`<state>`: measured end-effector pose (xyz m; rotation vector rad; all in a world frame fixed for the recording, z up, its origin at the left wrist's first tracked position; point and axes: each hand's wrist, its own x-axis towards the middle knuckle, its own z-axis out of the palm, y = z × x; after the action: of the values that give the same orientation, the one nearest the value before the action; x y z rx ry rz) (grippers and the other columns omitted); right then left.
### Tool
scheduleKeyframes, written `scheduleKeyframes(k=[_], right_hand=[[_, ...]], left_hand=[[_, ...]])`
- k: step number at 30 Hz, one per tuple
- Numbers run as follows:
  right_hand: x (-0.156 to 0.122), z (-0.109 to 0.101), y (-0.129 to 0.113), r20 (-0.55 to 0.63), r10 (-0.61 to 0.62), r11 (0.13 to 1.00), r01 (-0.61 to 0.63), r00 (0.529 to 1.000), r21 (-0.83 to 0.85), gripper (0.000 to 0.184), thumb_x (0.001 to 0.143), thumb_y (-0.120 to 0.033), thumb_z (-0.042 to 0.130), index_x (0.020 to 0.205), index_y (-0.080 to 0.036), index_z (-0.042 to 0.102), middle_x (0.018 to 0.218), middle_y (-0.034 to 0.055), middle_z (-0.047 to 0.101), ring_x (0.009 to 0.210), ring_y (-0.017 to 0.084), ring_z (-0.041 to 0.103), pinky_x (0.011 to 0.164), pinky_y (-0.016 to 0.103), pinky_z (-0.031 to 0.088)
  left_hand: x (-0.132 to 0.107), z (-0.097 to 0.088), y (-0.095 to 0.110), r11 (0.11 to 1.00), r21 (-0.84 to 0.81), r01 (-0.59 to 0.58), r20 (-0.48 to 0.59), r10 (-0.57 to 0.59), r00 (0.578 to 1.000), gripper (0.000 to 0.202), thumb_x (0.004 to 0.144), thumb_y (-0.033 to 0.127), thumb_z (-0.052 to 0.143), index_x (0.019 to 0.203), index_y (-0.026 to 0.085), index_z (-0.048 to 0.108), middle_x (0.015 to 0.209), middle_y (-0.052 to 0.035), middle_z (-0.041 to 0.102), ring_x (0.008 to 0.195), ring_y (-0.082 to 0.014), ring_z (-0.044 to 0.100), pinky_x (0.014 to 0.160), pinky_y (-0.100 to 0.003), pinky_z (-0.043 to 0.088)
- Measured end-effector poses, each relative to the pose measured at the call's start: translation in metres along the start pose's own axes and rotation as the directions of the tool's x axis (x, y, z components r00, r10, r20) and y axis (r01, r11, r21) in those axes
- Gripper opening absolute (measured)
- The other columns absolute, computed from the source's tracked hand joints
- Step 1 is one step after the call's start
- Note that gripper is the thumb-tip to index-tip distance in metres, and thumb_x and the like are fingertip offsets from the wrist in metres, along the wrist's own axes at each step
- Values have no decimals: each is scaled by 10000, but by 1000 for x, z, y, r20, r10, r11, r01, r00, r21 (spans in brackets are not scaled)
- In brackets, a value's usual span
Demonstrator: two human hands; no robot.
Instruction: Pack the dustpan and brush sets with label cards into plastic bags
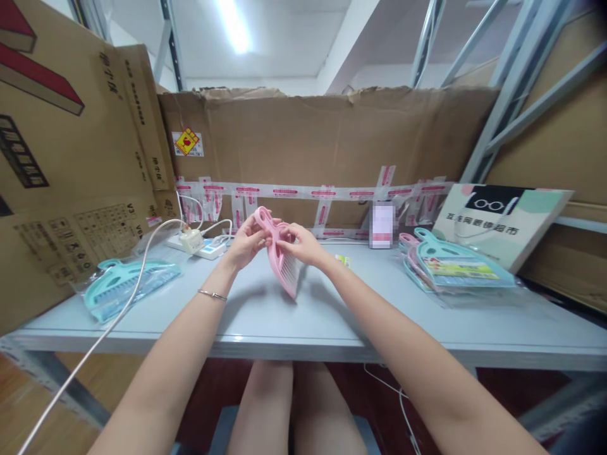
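Above the middle of the table I hold a pink dustpan-and-brush set [279, 264], tilted with its handle up and its pale bristles facing down and to the right. My left hand [247, 242] is closed on the handle side. From the other side, my right hand [302, 244] grips the set just below the handle, with thumb and fingers pressed on the pink plastic. The join between brush and pan is partly hidden by my fingers.
Packed dustpan sets [455, 268], blue and pink, are stacked at the right, by a printed box [505, 221]. Another blue set [128, 284] lies left, crossed by a white cable [137, 284]. A power strip [208, 249] and a phone [382, 222] are at the back, before cardboard [303, 136].
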<state>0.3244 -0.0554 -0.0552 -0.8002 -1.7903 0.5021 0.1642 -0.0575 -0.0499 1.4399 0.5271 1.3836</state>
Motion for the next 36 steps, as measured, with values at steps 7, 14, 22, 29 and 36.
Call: scheduleKeyframes(k=[7,14,22,29,36], right_hand=[[5,-18,-7,-95,-79,995,83,992,46,76,649,-150,617,680,-203,572,780,9,594,727,162,474,788,310,374],[9,-38,9,31,-217,963,219,976,-156,94,612,-142,627,666,-208,589,783,25,588,726,169,473,752,297,385],[-20,-35,17,640,11,715,442,768,-542,150,815,-195,497,823,-230,643,1066,27,563,700,124,479,574,236,270],[-29,-49,38,697,148,643,468,701,-607,231,821,-162,483,937,-259,658,1096,21,589,736,136,515,569,244,249],[-36,-55,53,639,207,655,380,741,-653,246,793,-128,471,879,-225,680,1055,42,625,807,171,563,621,245,326]], left_hand=[[2,-11,13,931,225,-288,-176,329,928,393,623,345,747,938,195,567,855,-27,628,600,-97,568,562,-205,483],[-17,-35,31,871,450,-199,-196,314,929,330,626,334,718,724,193,436,766,9,562,606,-125,591,588,-256,507],[-70,-39,27,498,867,-3,0,5,1000,172,734,335,568,747,172,514,749,-11,578,680,-155,532,618,-264,418],[-96,-37,1,302,952,55,-7,-157,988,231,747,387,551,817,176,491,856,-41,574,803,-201,541,739,-320,419],[-95,-19,-13,4,996,87,-86,-101,991,176,839,320,485,780,155,499,851,-89,567,826,-228,556,761,-340,426]])
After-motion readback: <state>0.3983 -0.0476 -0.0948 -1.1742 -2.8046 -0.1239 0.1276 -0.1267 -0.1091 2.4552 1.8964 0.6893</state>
